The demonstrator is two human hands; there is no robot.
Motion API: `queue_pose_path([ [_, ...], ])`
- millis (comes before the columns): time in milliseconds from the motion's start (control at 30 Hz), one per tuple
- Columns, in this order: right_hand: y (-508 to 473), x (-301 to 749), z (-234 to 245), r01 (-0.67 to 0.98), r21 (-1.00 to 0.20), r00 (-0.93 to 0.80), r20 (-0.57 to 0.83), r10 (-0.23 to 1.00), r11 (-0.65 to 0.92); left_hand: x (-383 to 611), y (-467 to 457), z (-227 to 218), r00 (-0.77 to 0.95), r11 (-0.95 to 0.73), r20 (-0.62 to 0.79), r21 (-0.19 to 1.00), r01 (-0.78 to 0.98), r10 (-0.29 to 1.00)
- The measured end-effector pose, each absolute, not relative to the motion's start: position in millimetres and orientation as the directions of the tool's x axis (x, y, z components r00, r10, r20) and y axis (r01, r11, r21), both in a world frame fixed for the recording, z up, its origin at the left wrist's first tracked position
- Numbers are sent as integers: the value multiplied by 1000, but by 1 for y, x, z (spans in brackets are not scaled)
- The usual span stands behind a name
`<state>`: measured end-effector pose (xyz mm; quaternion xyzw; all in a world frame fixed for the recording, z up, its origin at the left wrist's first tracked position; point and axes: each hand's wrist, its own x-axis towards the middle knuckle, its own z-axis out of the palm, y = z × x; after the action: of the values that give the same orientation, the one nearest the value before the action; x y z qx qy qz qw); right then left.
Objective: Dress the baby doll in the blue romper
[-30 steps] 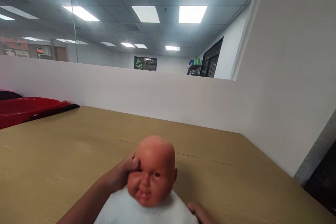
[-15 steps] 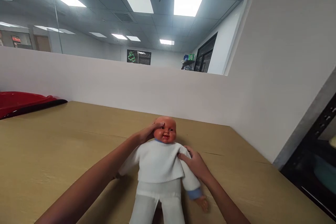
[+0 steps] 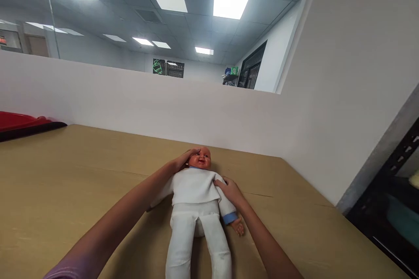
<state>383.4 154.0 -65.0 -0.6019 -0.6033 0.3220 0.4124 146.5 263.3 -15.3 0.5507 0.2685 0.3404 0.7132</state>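
Observation:
A baby doll (image 3: 195, 186) in a white top and white trousers with blue cuffs lies face up on the tan tabletop, its head toward the wall. My left hand (image 3: 186, 159) is wrapped round the side of the doll's head, with the fingers partly over its brow. Around the doll's upper arm, near the shoulder, my right hand (image 3: 230, 189) is closed, gripping the white sleeve. The doll's other arm is partly hidden behind my left forearm. Its feet lie beyond the bottom of the picture.
The tan tabletop (image 3: 98, 183) ends at a white wall (image 3: 137, 104) with a glass pane above. A red plastic tub (image 3: 19, 121) with a black edge stands at the far left. On the right is a black perforated metal rack (image 3: 393, 170) beside the table.
The doll has moved away from me and down onto the table, so more of its legs shows. Both hands moved along with it, keeping their holds. The view has turned slightly right.

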Motion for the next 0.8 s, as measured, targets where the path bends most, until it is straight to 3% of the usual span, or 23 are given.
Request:
queue_pose_path([
  [433, 158, 410, -76, 305, -947, -127, -149, 981, -104, 169, 297, -48, 741, 261, -151, 965, -34, 654],
  [800, 158, 415, -76, 313, -945, -188, -155, 970, -90, 168, 288, -43, 737, 170, -140, 985, 35, 661],
])
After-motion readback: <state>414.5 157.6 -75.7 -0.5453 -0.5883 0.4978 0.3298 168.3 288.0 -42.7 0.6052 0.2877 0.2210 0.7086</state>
